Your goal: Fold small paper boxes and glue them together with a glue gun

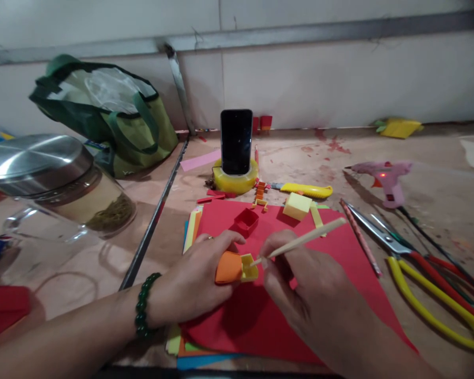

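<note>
My left hand (199, 276), with a green bead bracelet at the wrist, grips a small folded paper piece (228, 267), orange with an open yellow box-shaped end (249, 267). Between the thumb and fingers of my right hand (304, 284) is a thin pale wooden stick (304, 238). Its lower tip reaches into the yellow opening. Both hands are over a red paper sheet (339, 295) on top of a stack of coloured sheets. Just beyond my left fingers sits an open red paper box (246, 222). A pale yellow paper cube (297, 206) rests near the sheet's far edge.
Scissors (398, 252), a pencil (361, 239) and a pink glue gun (385, 176) with a red light lie on the right. Behind the paper are a yellow cutter (306, 190) and a phone (236, 141) standing in a tape roll (233, 181). A glass jar (63, 184) and green bag (142, 142) occupy the left.
</note>
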{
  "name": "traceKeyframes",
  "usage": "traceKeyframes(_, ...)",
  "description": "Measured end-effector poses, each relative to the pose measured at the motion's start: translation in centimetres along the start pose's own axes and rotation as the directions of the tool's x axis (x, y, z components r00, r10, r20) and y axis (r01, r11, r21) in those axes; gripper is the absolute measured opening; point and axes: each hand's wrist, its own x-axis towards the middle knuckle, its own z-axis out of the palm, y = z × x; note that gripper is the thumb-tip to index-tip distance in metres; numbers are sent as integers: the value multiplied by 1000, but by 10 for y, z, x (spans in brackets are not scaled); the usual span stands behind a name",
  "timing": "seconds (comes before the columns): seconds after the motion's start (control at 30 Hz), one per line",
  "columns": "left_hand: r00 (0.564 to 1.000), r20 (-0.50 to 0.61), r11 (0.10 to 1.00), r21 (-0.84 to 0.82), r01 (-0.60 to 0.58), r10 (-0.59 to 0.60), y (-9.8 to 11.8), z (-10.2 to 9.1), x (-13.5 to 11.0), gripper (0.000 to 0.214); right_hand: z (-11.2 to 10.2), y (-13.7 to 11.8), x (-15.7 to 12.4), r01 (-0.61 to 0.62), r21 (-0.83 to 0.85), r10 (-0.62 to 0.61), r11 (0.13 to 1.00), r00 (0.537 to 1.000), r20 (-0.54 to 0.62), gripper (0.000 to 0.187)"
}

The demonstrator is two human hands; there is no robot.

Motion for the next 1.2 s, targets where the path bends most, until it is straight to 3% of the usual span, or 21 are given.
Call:
traceKeyframes(0.17,1000,-7,1000,14,-8,8,0,1,0,53,-2,3,-2,-54,51,56,997,998,-29,11)
traceKeyframes(0.6,1000,-6,999,41,-8,8,1,0,2,52,-2,4,-1,-74,60,71,995,996,55,12)
traceKeyframes(0.77,1000,-6,999,41,-2,2,1,1,1,53,-2,6,-4,-45,90,46,995,999,-15,12)
traceKeyframes(1.2,1000,4,998,52,-18,18,2,0,1,49,5,4,-10,72,9,-72,997,997,-27,15)
